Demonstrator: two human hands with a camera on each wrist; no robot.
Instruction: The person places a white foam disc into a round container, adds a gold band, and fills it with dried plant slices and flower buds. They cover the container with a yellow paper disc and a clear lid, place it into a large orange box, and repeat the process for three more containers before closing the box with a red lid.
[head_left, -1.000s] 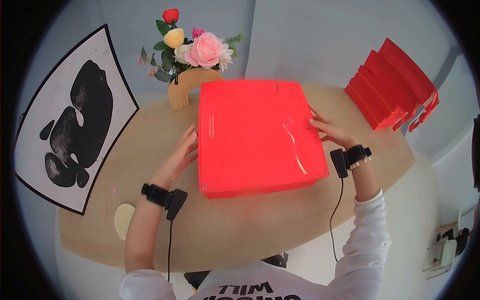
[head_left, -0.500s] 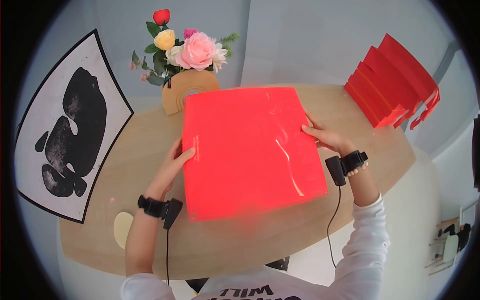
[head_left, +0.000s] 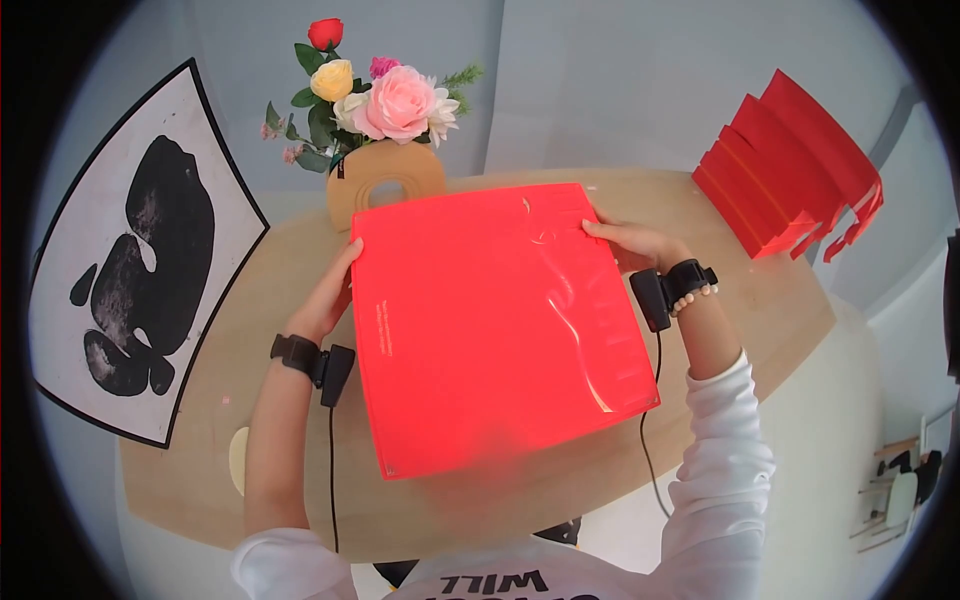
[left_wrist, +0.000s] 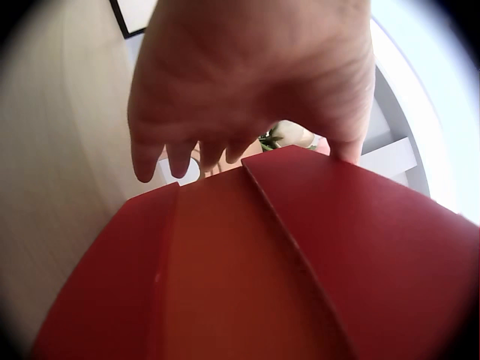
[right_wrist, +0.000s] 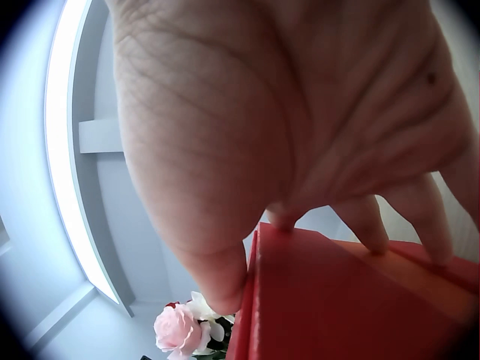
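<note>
A large, square red box sits slightly turned in the middle of the head view, its glossy top creased on the right. My left hand grips its far left corner, thumb at the top edge and fingers reaching down past the side. At the far right corner, my right hand holds the box with the thumb on top and the fingers against the side. In the left wrist view, an orange band shows between the dark red lid and the lower red part. The box's underside is hidden.
Behind the box stands a tan arched vase with flowers. A black-and-white picture panel leans at the left, and a red folded piece stands at the back right of the wooden table. A pale disc lies by the left forearm.
The red box has moved towards my body and turned a little counterclockwise. Both hands now hold its far corners with thumbs on top, where earlier they were at its sides.
</note>
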